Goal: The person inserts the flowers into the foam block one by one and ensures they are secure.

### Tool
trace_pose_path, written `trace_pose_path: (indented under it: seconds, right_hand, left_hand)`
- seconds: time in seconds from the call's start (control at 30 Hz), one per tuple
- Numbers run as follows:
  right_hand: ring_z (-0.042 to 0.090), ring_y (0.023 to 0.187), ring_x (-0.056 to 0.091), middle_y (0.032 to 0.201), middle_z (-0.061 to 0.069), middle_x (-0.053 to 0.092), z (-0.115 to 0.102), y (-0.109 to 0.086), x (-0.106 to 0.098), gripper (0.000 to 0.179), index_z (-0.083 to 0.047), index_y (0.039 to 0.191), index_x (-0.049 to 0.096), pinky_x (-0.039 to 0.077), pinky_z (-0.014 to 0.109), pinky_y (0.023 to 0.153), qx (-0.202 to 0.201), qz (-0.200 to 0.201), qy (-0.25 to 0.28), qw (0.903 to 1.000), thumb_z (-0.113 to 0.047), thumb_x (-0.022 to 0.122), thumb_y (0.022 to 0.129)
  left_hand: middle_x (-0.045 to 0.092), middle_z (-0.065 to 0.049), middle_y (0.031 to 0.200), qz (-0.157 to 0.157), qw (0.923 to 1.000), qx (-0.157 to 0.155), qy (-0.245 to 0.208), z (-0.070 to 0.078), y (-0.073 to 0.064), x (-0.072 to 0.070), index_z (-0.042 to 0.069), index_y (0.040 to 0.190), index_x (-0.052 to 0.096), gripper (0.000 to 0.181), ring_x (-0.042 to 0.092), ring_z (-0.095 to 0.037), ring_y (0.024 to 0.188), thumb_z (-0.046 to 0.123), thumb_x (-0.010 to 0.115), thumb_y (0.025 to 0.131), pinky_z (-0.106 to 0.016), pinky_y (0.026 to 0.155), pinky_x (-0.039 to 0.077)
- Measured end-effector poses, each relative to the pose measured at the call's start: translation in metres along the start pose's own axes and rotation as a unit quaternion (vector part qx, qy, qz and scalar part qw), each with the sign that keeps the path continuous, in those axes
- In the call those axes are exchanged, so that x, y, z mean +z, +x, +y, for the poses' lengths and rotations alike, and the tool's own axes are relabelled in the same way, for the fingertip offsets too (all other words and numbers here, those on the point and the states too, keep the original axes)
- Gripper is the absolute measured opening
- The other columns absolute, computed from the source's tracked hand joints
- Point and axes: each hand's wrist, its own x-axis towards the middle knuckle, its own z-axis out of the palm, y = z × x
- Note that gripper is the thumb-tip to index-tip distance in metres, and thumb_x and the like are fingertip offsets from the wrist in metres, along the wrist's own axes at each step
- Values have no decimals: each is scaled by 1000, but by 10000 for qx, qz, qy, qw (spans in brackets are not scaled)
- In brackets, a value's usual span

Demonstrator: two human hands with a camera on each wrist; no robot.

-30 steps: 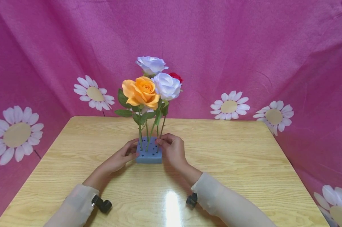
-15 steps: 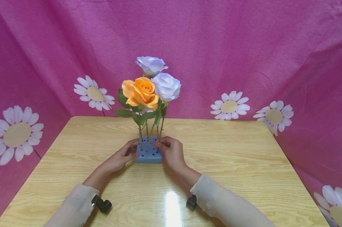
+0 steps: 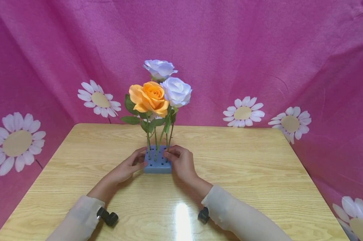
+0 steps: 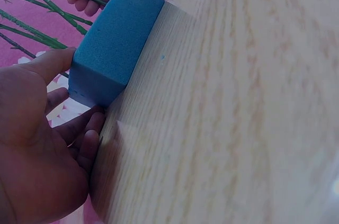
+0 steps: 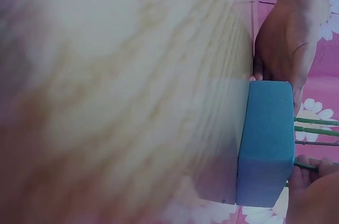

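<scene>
A blue foam block (image 3: 158, 170) with holes in its top sits on the table, and several artificial roses stand in it. My left hand (image 3: 130, 168) holds the block's left side, thumb at the top front corner. At the right side, my right hand (image 3: 183, 163) pinches a thin dark rose stem (image 3: 171, 134) low down, close to the block's top. That rose's head is hidden behind the front white rose (image 3: 177, 92). An orange rose (image 3: 151, 97) stands at the left, with another white rose (image 3: 159, 69) behind. In the left wrist view the foam block (image 4: 119, 33) rests flat.
The wooden table (image 3: 244, 167) spreads out around the block and carries a bright glare patch at the front. Behind it and at both sides hangs a magenta cloth (image 3: 229, 50) printed with white daisies. A small black camera (image 3: 109, 217) is strapped at each wrist.
The right hand has shifted slightly left, and the pinched stem has tipped left with it. The red rose head seen at first has gone behind the front white rose. The left hand stays still.
</scene>
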Motion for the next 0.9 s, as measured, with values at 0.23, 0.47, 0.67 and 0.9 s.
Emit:
trace_pose_path:
  seconds: [0.23, 0.47, 0.67, 0.9]
  right_hand:
    - [12, 79, 70, 88, 10, 78, 0, 1, 0, 5, 0, 93, 77, 54, 22, 73, -5, -33, 6, 10000, -5, 76, 92]
    - [10, 82, 71, 91, 9, 78, 0, 0, 1, 5, -2, 95, 78, 54, 22, 74, 57, -70, 47, 9999, -4, 76, 92]
    - [9, 82, 70, 92, 8, 78, -1, 0, -2, 5, -3, 96, 78, 53, 21, 73, 104, -142, 22, 9998, -6, 76, 92]
    - [13, 86, 71, 95, 9, 78, -3, -2, -4, 8, -3, 99, 77, 53, 22, 74, 142, -215, 36, 9997, -8, 76, 93]
  left_hand:
    - [36, -31, 155, -3, 10000, 53, 0, 0, 0, 0, 9, 163, 20, 66, 44, -46, 137, 18, 56, 108, -56, 111, 34]
    - [37, -30, 155, -5, 10000, 40, 36, -1, -1, -1, 10, 163, 21, 65, 44, -46, 137, 18, 56, 108, -58, 111, 34]
    - [36, -30, 156, 15, 10000, 7, 66, -2, 0, -1, 11, 163, 21, 66, 44, -46, 138, 20, 56, 108, -59, 111, 34]
    - [39, -29, 155, 32, 10000, -10, 78, 0, -1, 0, 10, 163, 22, 66, 45, -44, 136, 19, 56, 108, -56, 111, 35]
